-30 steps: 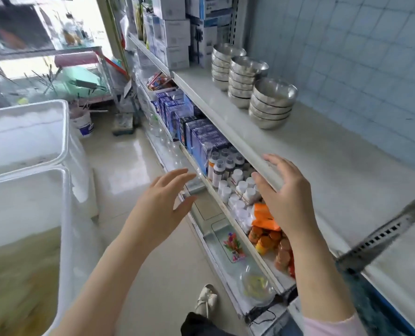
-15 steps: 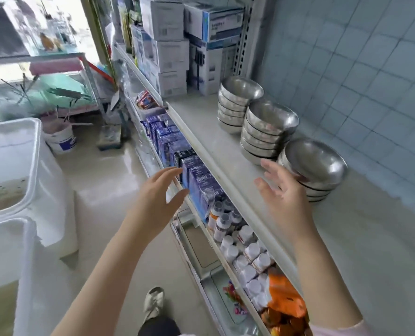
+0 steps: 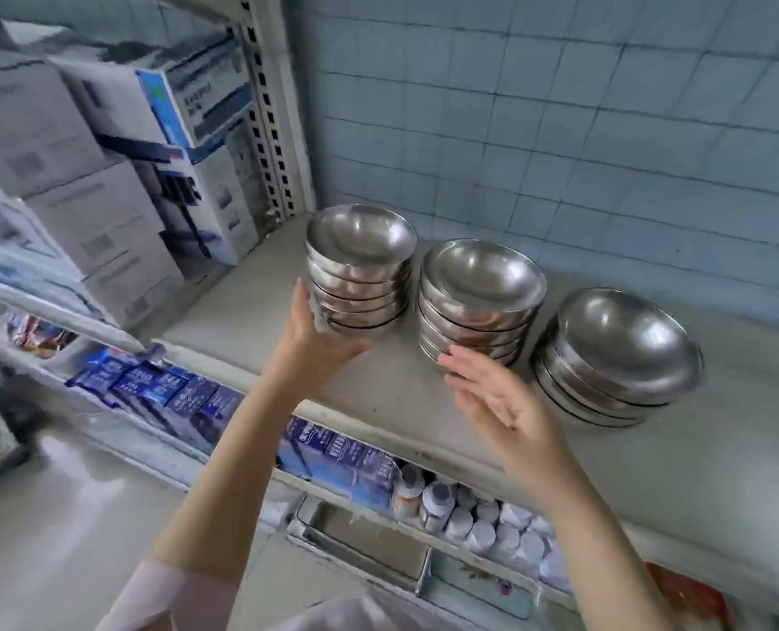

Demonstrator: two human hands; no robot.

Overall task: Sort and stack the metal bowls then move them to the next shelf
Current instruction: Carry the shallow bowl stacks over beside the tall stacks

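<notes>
Both hands had come up from below the shelf edge since the earlier frame, and the three bowl stacks now sat much closer in view. My left hand (image 3: 307, 346) was spread open with its fingers (image 3: 303, 300) at the left wall of the left bowl stack (image 3: 360, 271), touching or just short of it; I could not tell which. My right hand (image 3: 499, 393) was open, palm turned inward, just in front of the middle bowl stack (image 3: 478, 296), holding nothing.

All three stacks stood in a row on the upper shelf (image 3: 378, 393) near the tiled wall (image 3: 560, 129), the right bowl stack (image 3: 619, 357) apart from both hands.

Handling, judged: stainless steel, rigid, polished, so likely slippery at the rims. A stack of several should carry noticeable weight. Nested bowls could slide apart if tilted. Best hold: both palms on opposite sides low down, under the bottom bowl, kept level.
</notes>
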